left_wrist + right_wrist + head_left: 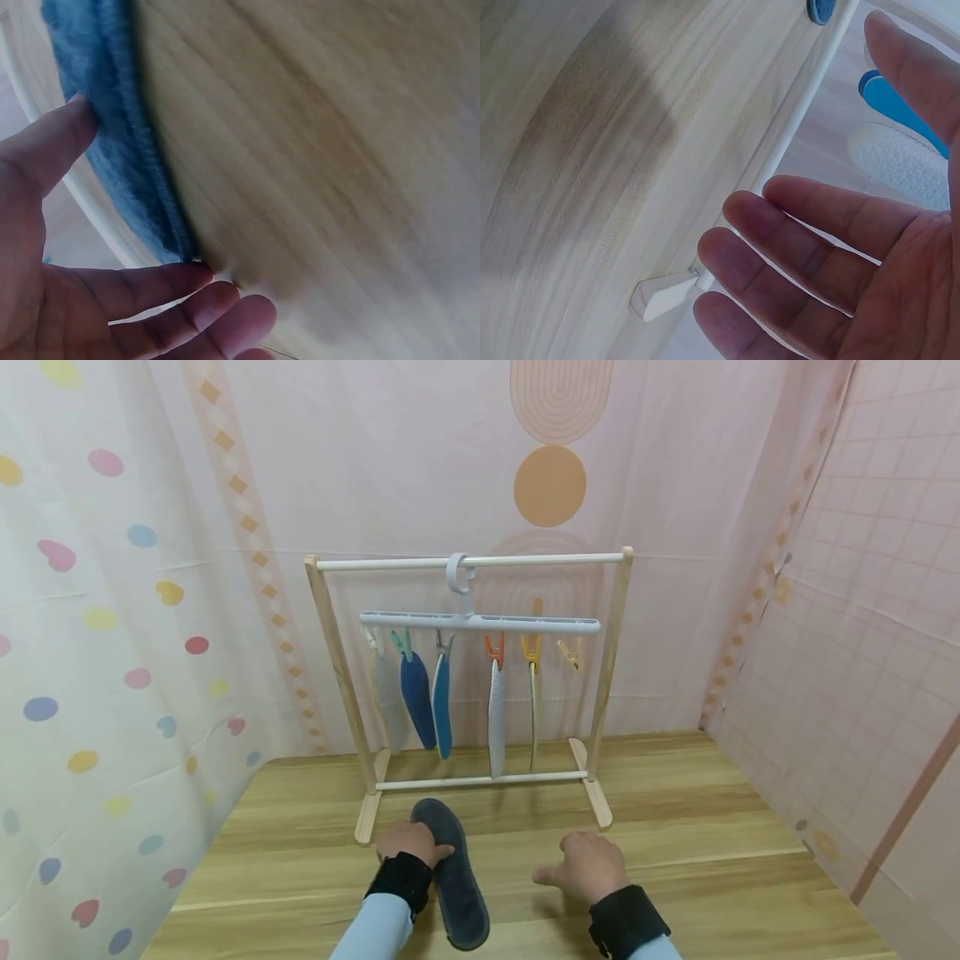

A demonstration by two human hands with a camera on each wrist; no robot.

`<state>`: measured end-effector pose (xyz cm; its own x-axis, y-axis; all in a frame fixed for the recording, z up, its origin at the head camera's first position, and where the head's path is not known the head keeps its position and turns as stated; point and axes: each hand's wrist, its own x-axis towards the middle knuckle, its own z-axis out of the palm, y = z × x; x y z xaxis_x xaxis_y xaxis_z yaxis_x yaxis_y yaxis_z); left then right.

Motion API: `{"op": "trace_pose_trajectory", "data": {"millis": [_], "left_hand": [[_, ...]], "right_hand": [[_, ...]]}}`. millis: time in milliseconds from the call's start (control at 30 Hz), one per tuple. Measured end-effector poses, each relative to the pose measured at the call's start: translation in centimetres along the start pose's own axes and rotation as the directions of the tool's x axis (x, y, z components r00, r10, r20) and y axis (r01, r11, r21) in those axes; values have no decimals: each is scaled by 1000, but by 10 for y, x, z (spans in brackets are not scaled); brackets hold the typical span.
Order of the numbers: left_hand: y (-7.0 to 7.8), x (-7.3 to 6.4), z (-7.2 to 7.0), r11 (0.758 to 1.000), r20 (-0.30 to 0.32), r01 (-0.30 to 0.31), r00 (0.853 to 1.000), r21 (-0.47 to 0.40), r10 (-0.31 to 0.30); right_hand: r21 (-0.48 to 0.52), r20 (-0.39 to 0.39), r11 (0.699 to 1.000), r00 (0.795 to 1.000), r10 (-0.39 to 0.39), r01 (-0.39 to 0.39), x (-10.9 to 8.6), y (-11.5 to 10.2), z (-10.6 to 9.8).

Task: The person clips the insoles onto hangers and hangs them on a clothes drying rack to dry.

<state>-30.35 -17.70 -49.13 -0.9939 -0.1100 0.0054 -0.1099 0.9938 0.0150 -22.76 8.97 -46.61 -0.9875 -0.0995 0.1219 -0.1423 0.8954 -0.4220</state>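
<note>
A dark grey, fuzzy shoe insole (463,893) slants over the wooden table in front of the rack. My left hand (408,842) holds it near its far end, and in the left wrist view the thumb (64,139) lies on its face with the fingers at its edge. To the right of it, my right hand (588,867) hovers over the table with thumb spread and nothing in it. Ahead, a pale blue hanger (525,625) carries several clips with insoles, among them a dark blue one (417,697) and a white textured one (497,718).
A wooden rack (337,668) with a white top bar (547,560) stands at the back of the table (712,827). Nothing hangs from the pale yellow clip (572,654) at the hanger's right end. Patterned curtains (420,460) enclose the back and sides.
</note>
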Motion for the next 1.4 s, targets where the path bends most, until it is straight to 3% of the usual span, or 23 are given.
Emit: {"op": "trace_pose_trajectory", "data": {"millis": [167,500,867,1133,1400], "left_hand": [[1,0,-5,999,40,-6,999,-33,7],[1,-4,-10,984,-14,-147,989,-105,146],[6,-2,-12,980,34,-134,990,-149,140],[5,1,-11,962,40,-156,985,-224,169],[6,-1,-13,957,-5,-171,985,-234,175]], "right_hand": [[2,-8,1000,1000,-3,3,-2,0,0],[-17,-24,1000,1000,-13,13,-3,2,0],[-12,-20,1000,1000,-19,18,-2,2,-2],[-10,-30,1000,999,-27,26,-3,0,-3],[-6,-22,1000,1000,-12,12,-1,2,0]]}}
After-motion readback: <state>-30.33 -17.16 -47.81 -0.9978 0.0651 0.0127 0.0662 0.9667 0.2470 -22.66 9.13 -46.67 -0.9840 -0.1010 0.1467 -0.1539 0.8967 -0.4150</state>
